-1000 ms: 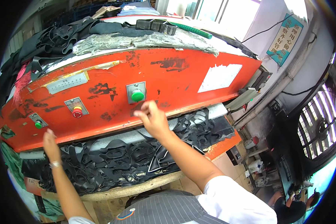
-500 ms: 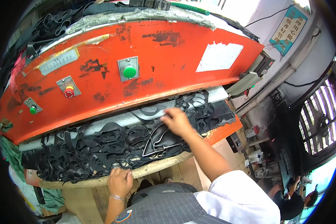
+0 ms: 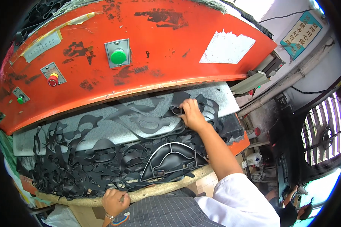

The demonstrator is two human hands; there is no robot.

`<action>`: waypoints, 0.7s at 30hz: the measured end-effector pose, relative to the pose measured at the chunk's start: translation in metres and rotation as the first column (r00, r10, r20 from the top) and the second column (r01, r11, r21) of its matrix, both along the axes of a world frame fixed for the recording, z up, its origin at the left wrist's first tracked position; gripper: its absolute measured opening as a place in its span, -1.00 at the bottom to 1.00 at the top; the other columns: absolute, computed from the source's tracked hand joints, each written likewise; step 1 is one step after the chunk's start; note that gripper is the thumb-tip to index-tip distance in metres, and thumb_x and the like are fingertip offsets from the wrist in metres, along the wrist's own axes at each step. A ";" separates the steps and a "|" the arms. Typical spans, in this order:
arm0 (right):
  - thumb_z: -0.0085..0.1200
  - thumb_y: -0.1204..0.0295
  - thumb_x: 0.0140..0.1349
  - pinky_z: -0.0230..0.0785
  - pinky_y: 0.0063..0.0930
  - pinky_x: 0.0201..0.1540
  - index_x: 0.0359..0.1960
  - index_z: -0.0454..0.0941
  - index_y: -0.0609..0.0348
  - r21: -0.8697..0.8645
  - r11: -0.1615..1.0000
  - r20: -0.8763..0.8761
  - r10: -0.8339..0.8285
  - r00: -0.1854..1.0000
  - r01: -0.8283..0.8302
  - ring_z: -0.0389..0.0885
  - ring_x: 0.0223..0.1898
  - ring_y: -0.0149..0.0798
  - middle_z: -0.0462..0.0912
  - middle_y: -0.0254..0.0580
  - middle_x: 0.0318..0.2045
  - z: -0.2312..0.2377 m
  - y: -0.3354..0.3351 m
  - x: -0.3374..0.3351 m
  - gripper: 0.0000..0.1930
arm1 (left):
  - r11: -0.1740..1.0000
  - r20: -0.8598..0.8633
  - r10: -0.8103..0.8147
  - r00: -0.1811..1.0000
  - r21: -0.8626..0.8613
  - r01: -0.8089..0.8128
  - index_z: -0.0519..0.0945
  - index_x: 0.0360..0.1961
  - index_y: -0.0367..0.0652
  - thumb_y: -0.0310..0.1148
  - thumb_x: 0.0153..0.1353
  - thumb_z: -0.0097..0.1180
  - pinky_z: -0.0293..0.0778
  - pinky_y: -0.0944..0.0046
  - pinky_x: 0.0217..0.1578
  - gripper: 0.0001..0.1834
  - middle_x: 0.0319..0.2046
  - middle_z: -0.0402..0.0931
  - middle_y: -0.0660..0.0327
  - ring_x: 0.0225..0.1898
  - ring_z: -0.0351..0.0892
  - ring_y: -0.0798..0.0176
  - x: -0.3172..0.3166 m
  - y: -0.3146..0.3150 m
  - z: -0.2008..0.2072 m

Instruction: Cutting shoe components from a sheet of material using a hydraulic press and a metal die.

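The right hand (image 3: 193,115) is over the right part of a pale grey slab (image 3: 226,101), its fingers drawn close together on a curled black strip (image 3: 175,111), between the slab's back and front edges and short of its right edge. The left hand (image 3: 116,202) rests on the tan front rail (image 3: 147,194), fingers curled inward; whether anything is inside them I cannot tell. A heap of tangled black offcuts (image 3: 83,172) covers the slab's front edge from near its left corner to beyond the middle, spilling toward the rail, while a few thin cut-out pieces lie flat further back. Just behind the rail, right of its middle, a curved pale-edged frame (image 3: 172,160) with black inside leans among the offcuts, apart from both hands. Above the slab's back edge stands an orange-red panel (image 3: 170,64) with a large green button (image 3: 118,56), a red button (image 3: 53,80) on a yellow collar, a small green button (image 3: 20,100) near the left end and a torn white sheet (image 3: 227,47) toward the right.
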State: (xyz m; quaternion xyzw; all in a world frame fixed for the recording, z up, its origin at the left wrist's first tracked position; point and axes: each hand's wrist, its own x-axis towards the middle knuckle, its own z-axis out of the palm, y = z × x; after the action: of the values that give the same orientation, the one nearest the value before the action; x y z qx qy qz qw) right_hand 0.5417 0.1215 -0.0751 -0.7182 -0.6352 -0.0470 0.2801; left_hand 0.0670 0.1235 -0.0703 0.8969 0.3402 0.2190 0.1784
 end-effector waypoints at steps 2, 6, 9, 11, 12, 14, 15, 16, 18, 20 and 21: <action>0.30 0.59 -0.18 0.30 -0.13 0.02 -0.15 0.34 0.32 0.105 0.994 0.057 0.033 0.998 -0.039 0.37 -0.08 0.16 0.40 0.07 -0.19 -0.006 -0.013 0.003 -0.49 | 1.000 -0.007 0.007 1.000 -0.006 -0.007 0.66 -0.60 0.00 -0.34 -0.20 0.28 0.41 0.23 -0.54 -0.93 -0.61 0.45 0.34 -0.51 0.45 0.17 0.001 0.002 -0.005; 0.29 0.61 -0.11 0.34 -0.14 0.08 -0.10 0.49 0.19 0.059 0.995 -0.100 0.083 0.992 -0.077 0.41 0.01 0.12 0.46 0.04 -0.07 0.011 -0.021 0.022 -0.55 | 0.999 -0.041 0.048 0.998 0.020 -0.047 0.62 -0.64 0.01 -0.30 -0.21 0.27 0.38 0.24 -0.57 -0.92 -0.63 0.42 0.35 -0.53 0.43 0.19 -0.003 0.003 -0.014; 0.27 0.60 -0.06 0.35 -0.23 0.10 -0.11 0.53 0.14 -0.060 0.994 -0.100 0.088 0.991 -0.095 0.42 0.04 0.06 0.48 -0.08 -0.02 0.045 0.000 0.058 -0.60 | 0.998 -0.046 0.064 0.997 0.023 -0.063 0.61 -0.66 0.01 -0.31 -0.21 0.26 0.37 0.23 -0.57 -0.92 -0.63 0.42 0.34 -0.53 0.43 0.18 0.006 0.003 -0.014; 0.25 0.61 -0.05 0.36 -0.24 0.11 -0.10 0.55 0.12 -0.144 0.977 -0.060 0.149 0.987 -0.156 0.42 0.07 0.02 0.49 -0.13 -0.01 0.054 0.018 0.074 -0.60 | 0.996 -0.040 0.088 0.995 0.009 -0.088 0.61 -0.67 0.01 -0.31 -0.21 0.26 0.37 0.22 -0.57 -0.92 -0.63 0.41 0.34 -0.53 0.43 0.18 0.011 0.002 -0.012; 0.25 0.61 -0.05 0.36 -0.24 0.11 -0.10 0.55 0.12 -0.144 0.977 -0.064 0.150 0.987 -0.158 0.42 0.07 0.02 0.49 -0.13 -0.01 0.055 0.023 0.078 -0.60 | 0.995 -0.056 0.101 0.993 0.014 -0.101 0.60 -0.67 0.01 -0.31 -0.21 0.26 0.37 0.21 -0.56 -0.92 -0.64 0.40 0.34 -0.53 0.43 0.17 0.012 0.000 -0.010; 0.24 0.61 -0.05 0.36 -0.24 0.14 -0.07 0.55 0.09 -0.302 0.925 -0.073 0.219 0.973 -0.231 0.42 0.09 0.01 0.49 -0.16 0.00 0.052 0.032 0.082 -0.58 | 0.992 -0.072 0.122 0.990 0.022 -0.120 0.60 -0.68 0.01 -0.31 -0.21 0.27 0.37 0.19 -0.55 -0.92 -0.64 0.40 0.34 -0.53 0.43 0.16 0.013 -0.002 -0.008; 0.24 0.61 -0.05 0.36 -0.24 0.14 -0.07 0.55 0.09 -0.299 0.924 -0.072 0.225 0.972 -0.237 0.42 0.09 0.01 0.49 -0.16 0.00 0.050 0.035 0.083 -0.58 | 0.992 -0.060 0.123 0.991 0.021 -0.122 0.60 -0.67 0.01 -0.31 -0.21 0.27 0.37 0.19 -0.55 -0.92 -0.64 0.39 0.34 -0.52 0.43 0.16 0.014 -0.002 -0.009; 0.25 0.61 -0.05 0.36 -0.24 0.14 -0.07 0.56 0.08 -0.318 0.916 -0.074 0.233 0.970 -0.244 0.41 0.10 0.00 0.49 -0.17 0.01 0.049 0.038 0.085 -0.58 | 0.992 -0.046 0.124 0.991 0.020 -0.123 0.60 -0.67 0.02 -0.31 -0.21 0.28 0.37 0.18 -0.54 -0.92 -0.64 0.39 0.34 -0.52 0.44 0.16 0.014 -0.001 -0.009; 0.25 0.60 -0.05 0.36 -0.24 0.14 -0.08 0.56 0.08 -0.334 0.906 -0.078 0.247 0.966 -0.259 0.41 0.11 0.00 0.49 -0.18 0.01 0.046 0.043 0.084 -0.58 | 0.990 -0.041 0.137 0.990 0.033 -0.136 0.61 -0.67 0.03 -0.30 -0.21 0.29 0.37 0.19 -0.55 -0.91 -0.64 0.39 0.34 -0.52 0.44 0.16 0.012 -0.003 -0.011; 0.27 0.57 -0.03 0.33 -0.23 0.18 -0.02 0.55 0.03 -0.413 0.879 -0.107 0.211 0.972 -0.237 0.39 0.14 0.02 0.48 -0.14 0.06 0.045 0.043 0.079 -0.54 | 0.988 -0.031 0.148 0.989 0.046 -0.146 0.61 -0.67 0.04 -0.29 -0.21 0.30 0.37 0.19 -0.55 -0.91 -0.65 0.38 0.34 -0.51 0.44 0.16 0.013 -0.003 -0.007; 0.27 0.57 -0.03 0.33 -0.23 0.18 -0.02 0.55 0.03 -0.412 0.880 -0.103 0.215 0.971 -0.238 0.39 0.14 0.02 0.48 -0.14 0.06 0.046 0.042 0.077 -0.54 | 0.990 -0.031 0.138 0.990 0.009 -0.137 0.62 -0.65 0.00 -0.30 -0.18 0.30 0.37 0.19 -0.54 -0.91 -0.65 0.40 0.32 -0.52 0.44 0.15 0.014 -0.002 -0.003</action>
State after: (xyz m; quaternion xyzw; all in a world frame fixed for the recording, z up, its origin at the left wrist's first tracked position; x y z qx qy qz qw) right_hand 0.6185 0.1631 -0.0289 -0.6834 -0.7022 0.1435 0.1392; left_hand 0.0807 0.1219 -0.0729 0.8753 0.4033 0.2176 0.1543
